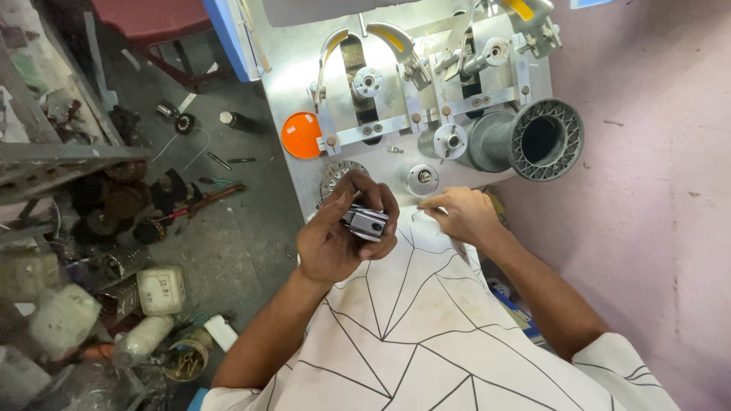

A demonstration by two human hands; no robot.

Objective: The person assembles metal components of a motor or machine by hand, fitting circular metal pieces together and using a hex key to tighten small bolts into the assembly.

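**Two hands working at the foot of a metal machine**

Two hands are meeting below the machine plate [304, 68] as we are looking down. Our left hand [343, 236] is gripping a small grey metal part [367, 222], its long axis running left to right, tilting down to the right. Just beside it, our right hand [461, 215] is pinching a strip of white paper [426, 217], fingertips pointing left at the part. Ahead, a toothed disc [335, 175], a spring post [423, 179] and a grey spool [533, 138] are crowding the plate.
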